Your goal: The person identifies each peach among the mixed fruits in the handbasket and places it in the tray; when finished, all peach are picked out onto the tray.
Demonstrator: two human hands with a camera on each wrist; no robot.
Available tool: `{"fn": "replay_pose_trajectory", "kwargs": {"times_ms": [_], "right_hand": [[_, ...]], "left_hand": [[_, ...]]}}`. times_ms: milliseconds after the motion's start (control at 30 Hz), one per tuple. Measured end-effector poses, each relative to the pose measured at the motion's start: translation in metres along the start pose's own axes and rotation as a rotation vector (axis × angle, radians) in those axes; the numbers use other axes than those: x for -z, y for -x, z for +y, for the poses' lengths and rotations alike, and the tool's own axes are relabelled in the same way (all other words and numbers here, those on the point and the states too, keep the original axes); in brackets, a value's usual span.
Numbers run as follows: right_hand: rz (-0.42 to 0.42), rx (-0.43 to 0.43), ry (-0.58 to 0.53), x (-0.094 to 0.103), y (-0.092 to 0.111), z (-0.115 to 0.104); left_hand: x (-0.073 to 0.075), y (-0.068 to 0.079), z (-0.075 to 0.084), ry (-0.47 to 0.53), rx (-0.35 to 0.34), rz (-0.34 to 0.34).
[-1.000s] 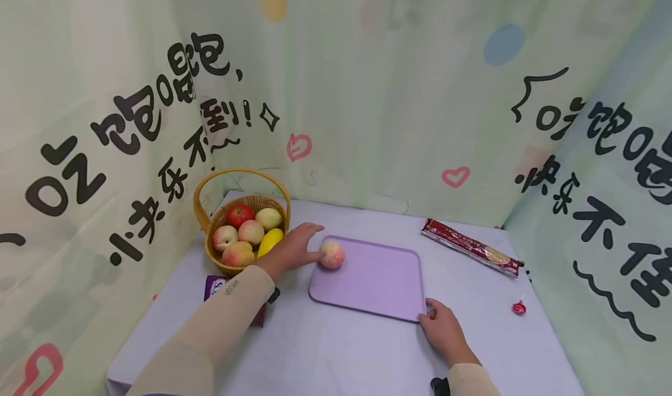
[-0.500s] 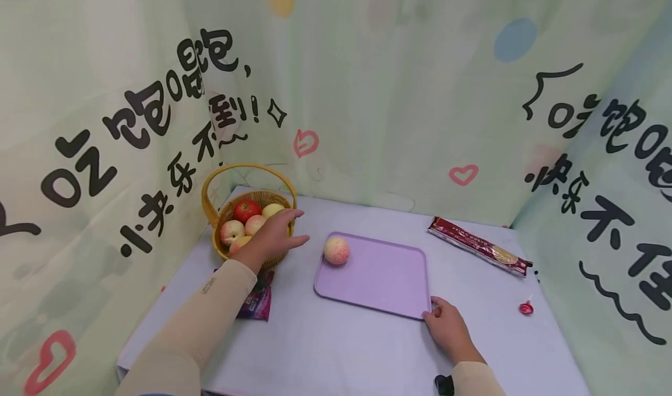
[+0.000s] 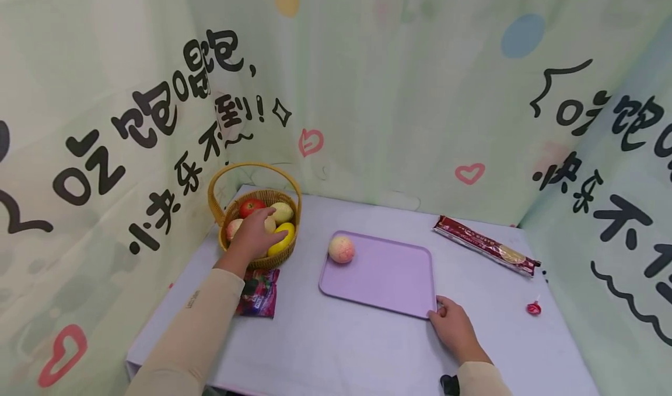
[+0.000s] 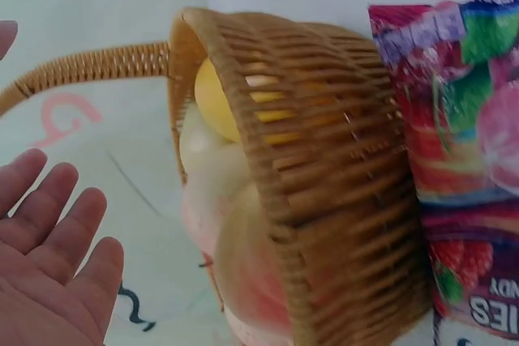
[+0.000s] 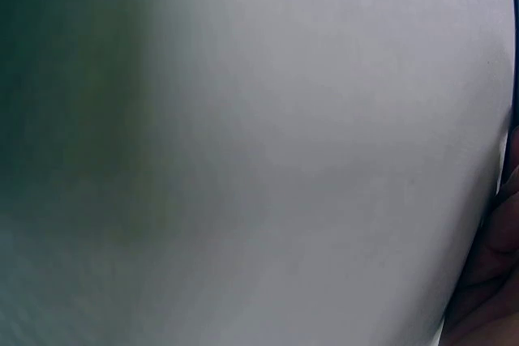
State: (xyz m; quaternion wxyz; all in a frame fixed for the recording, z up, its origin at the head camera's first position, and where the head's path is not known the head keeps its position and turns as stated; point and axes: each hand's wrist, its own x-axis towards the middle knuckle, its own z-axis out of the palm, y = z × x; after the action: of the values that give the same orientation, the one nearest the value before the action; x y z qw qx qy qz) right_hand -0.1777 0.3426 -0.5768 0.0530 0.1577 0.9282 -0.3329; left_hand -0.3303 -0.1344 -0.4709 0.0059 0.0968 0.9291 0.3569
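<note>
My left hand hovers over the wicker basket with its fingers spread and nothing in them. Inside the basket are a red apple, a yellow fruit, a pale green fruit and peaches, partly hidden by the hand. In the left wrist view the fingers stay apart from the fruit, beside the basket's wicker side. A pinkish peach sits at the far left corner of the purple tray. My right hand pinches the tray's near right corner.
A purple candy bag lies in front of the basket, partly under the left forearm. Right of the tray are a long dark red snack packet and a small red lollipop. Printed curtains surround the white-covered table.
My left hand has withdrawn from the peach on the tray and moved left to above the basket. My right hand keeps its hold on the tray corner. The head view has shifted slightly.
</note>
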Motion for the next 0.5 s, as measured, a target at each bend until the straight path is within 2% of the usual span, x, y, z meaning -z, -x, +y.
{"fn": "replay_pose_trajectory", "kwargs": {"times_ms": [267,500], "right_hand": [[-0.010,0.004,-0.003,0.001,-0.003,0.002],[-0.007,0.002,0.002,-0.002,-0.003,0.003]], "left_hand": [[0.007,0.005,-0.016,-0.036,0.069,0.047],[0.002,0.011,-0.033,-0.036,0.121,0.084]]}}
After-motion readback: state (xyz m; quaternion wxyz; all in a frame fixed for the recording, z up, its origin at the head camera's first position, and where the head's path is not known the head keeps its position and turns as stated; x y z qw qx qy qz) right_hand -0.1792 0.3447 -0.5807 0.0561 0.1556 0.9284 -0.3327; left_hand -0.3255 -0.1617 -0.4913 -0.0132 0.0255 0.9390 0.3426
